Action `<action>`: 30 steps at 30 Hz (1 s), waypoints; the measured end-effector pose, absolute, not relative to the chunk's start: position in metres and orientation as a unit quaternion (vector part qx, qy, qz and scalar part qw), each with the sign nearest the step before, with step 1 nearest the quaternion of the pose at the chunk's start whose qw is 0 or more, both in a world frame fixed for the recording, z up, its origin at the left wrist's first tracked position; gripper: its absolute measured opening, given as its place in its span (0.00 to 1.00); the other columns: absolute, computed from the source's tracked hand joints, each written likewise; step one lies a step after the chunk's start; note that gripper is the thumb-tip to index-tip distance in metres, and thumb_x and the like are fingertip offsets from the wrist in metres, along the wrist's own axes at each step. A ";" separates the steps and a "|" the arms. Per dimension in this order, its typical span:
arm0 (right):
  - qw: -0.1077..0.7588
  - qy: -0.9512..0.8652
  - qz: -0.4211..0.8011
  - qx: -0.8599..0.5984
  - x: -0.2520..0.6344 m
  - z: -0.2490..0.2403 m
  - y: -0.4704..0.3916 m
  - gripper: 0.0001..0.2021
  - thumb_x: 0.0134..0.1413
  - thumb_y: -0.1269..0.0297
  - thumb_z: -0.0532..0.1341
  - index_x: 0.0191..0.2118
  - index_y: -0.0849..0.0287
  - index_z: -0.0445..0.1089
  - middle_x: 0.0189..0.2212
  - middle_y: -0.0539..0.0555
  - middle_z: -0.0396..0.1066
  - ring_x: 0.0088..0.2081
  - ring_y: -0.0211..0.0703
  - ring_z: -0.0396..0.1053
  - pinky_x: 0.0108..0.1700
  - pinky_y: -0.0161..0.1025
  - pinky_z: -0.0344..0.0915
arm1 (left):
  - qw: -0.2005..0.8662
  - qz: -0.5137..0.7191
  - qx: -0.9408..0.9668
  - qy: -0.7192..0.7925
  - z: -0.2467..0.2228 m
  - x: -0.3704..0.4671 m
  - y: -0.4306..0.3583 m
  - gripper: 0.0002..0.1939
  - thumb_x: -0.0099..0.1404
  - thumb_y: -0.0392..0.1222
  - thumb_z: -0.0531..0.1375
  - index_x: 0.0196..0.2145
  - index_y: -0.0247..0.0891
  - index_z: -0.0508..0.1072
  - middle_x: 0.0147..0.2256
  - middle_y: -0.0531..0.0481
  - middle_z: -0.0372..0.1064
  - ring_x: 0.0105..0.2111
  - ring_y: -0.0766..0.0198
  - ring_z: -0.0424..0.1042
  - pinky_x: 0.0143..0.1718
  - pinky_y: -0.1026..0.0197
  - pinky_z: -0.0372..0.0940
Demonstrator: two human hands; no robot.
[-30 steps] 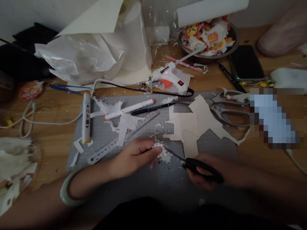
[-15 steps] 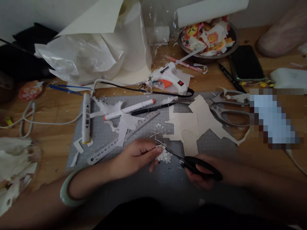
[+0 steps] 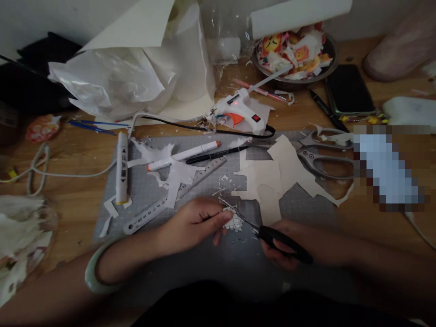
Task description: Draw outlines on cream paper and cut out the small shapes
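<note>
Between the thumb and fingers of my left hand (image 3: 200, 222) is a small white paper cutout (image 3: 234, 221) with dark outlines and a scalloped edge. My right hand (image 3: 282, 245) is wrapped around the black handles of a pair of scissors (image 3: 284, 243). Their thin blades lie along the cutout's upper right edge, pointing up and left. Whether the blades are fully closed is too small to tell. Beneath both hands lies a grey cutting mat (image 3: 190, 268), with tiny paper trimmings (image 3: 225, 184) just beyond the blades.
Cream paper scraps (image 3: 262, 177) and large metal scissors (image 3: 316, 156) lie beyond my right hand. A steel ruler (image 3: 146, 215), white markers (image 3: 122, 170) and a black pen (image 3: 218, 154) are at left. Farther back are a glue gun (image 3: 247, 111), a bowl of scraps (image 3: 296, 75) and a phone (image 3: 350, 88).
The scissor handles have tilted down and shifted slightly left with my right hand. The cutout has turned a little in my left hand. The glue gun's red light looks brighter.
</note>
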State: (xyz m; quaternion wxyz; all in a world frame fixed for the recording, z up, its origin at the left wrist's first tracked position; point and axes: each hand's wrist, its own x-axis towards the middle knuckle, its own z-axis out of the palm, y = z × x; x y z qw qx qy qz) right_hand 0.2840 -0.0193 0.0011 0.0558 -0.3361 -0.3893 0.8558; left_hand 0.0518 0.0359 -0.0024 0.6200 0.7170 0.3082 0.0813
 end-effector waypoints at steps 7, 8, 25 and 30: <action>0.054 -0.405 0.845 -0.346 0.281 0.007 -0.018 0.29 0.49 0.33 0.52 0.25 0.59 0.58 0.17 0.44 0.56 0.20 0.30 0.51 0.23 0.32 0.50 | 0.604 0.094 0.738 0.285 -0.005 0.051 0.035 0.20 0.72 0.41 0.49 0.24 0.34 0.70 0.19 0.53 0.68 0.21 0.71 0.68 0.29 0.69 0.62; 0.051 -0.406 0.844 -0.348 0.281 0.007 -0.018 0.29 0.50 0.33 0.52 0.25 0.59 0.58 0.17 0.44 0.56 0.20 0.30 0.51 0.23 0.32 0.50 | 0.604 0.093 0.739 0.285 -0.005 0.051 0.035 0.20 0.72 0.41 0.49 0.24 0.34 0.70 0.18 0.53 0.68 0.21 0.71 0.68 0.29 0.69 0.62; 0.054 -0.416 0.842 -0.339 0.284 0.003 -0.023 0.22 0.57 0.42 0.52 0.28 0.59 0.59 0.19 0.45 0.56 0.21 0.32 0.51 0.24 0.32 0.51 | 0.564 0.116 0.773 0.268 -0.004 0.051 0.036 0.21 0.72 0.41 0.50 0.23 0.34 0.70 0.20 0.52 0.70 0.25 0.70 0.70 0.32 0.70 0.62; 0.062 -0.412 0.845 -0.335 0.286 0.000 -0.024 0.22 0.59 0.43 0.51 0.29 0.59 0.59 0.20 0.45 0.56 0.21 0.32 0.52 0.24 0.32 0.51 | 0.580 0.105 0.759 0.276 -0.002 0.052 0.037 0.19 0.71 0.37 0.49 0.24 0.35 0.70 0.20 0.53 0.69 0.24 0.69 0.70 0.32 0.70 0.63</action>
